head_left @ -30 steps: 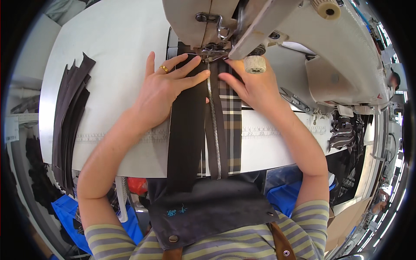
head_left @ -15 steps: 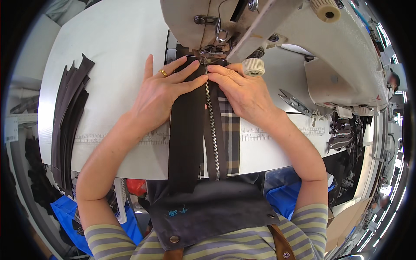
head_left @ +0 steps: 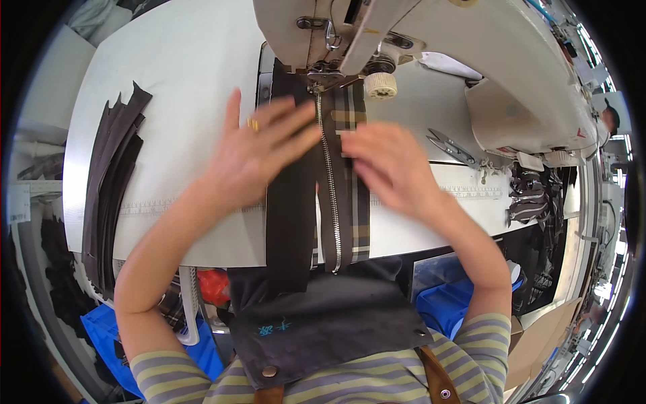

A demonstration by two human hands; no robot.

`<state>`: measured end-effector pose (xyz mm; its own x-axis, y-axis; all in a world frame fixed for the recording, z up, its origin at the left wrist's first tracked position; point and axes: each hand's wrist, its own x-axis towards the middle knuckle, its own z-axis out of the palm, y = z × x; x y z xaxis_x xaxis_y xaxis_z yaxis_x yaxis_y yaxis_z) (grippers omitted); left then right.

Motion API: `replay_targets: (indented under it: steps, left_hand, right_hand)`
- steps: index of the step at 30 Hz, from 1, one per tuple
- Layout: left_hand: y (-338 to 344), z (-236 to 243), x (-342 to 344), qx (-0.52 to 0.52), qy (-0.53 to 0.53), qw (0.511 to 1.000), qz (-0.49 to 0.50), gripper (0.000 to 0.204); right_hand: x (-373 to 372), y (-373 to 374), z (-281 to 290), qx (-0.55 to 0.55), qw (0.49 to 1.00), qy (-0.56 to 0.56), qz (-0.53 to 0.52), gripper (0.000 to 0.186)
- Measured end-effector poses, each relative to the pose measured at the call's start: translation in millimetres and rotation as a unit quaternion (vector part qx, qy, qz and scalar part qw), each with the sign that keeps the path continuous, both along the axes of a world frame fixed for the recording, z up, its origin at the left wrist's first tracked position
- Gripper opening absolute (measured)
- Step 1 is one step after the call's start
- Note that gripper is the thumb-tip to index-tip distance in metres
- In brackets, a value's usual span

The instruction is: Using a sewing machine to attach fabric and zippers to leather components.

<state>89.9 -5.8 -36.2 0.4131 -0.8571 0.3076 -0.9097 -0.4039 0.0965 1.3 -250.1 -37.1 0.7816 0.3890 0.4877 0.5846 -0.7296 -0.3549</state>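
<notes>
A long metal-toothed zipper point(head_left: 331, 202) on dark tape runs from the sewing machine point(head_left: 471, 47) toward me. Its far end lies at the presser foot point(head_left: 323, 75). Left of the teeth is a dark fabric strip point(head_left: 289, 222) hanging past the table edge; to the right, plaid fabric point(head_left: 361, 232) shows from under the tape. My left hand point(head_left: 252, 151), a ring on one finger, is spread over the dark strip, blurred, fingertips close to the teeth. My right hand point(head_left: 393, 161) is blurred over the plaid fabric, fingers bent; whether they pinch anything is unclear.
Dark cut strips point(head_left: 111, 188) are stacked at the left on the white table point(head_left: 168, 121). Thread snips point(head_left: 452, 148) lie right of my hand, beside a bundle of zippers point(head_left: 528, 195). A printed ruler scale point(head_left: 464, 192) crosses the tabletop. Blue bags point(head_left: 441, 303) hang below.
My right hand has drawn back from the zipper by the presser foot, toward me and rightward, uncovering plaid fabric. My left hand has shifted slightly, its fingers now blurred and more spread.
</notes>
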Motion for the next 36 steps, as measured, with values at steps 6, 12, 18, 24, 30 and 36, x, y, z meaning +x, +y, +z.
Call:
replay_targets:
  steps: [6,12,18,24,30,36]
  left_hand:
    - [45.2,-5.2,-105.4,-0.035,-0.011,0.998,-0.058,0.04]
    - [44.3,-6.1,-117.0,-0.128,0.158,0.979,0.027,0.034]
    - [42.2,-9.7,-120.5,-0.131,0.152,0.978,0.054,0.028]
    - [41.4,-14.2,-119.7,-0.146,0.104,0.984,0.017,0.027]
    - [41.7,-16.2,-119.9,-0.155,0.087,0.984,0.012,0.026]
    - [39.7,-17.5,-119.2,-0.148,0.084,0.985,0.003,0.028]
  right_hand:
    - [-112.5,35.7,2.2,-0.022,0.987,0.148,0.064,0.04]
    - [-118.6,55.0,-26.3,0.047,0.998,-0.029,-0.041,0.031]
    - [-115.4,54.4,-23.6,0.093,0.995,-0.001,-0.024,0.035]
    - [-114.0,70.8,-26.9,0.008,0.997,-0.047,-0.055,0.033]
    - [-113.8,71.0,-28.6,0.028,0.997,-0.048,-0.046,0.035]
    - [-114.2,70.4,-26.9,0.027,0.998,-0.041,-0.051,0.041]
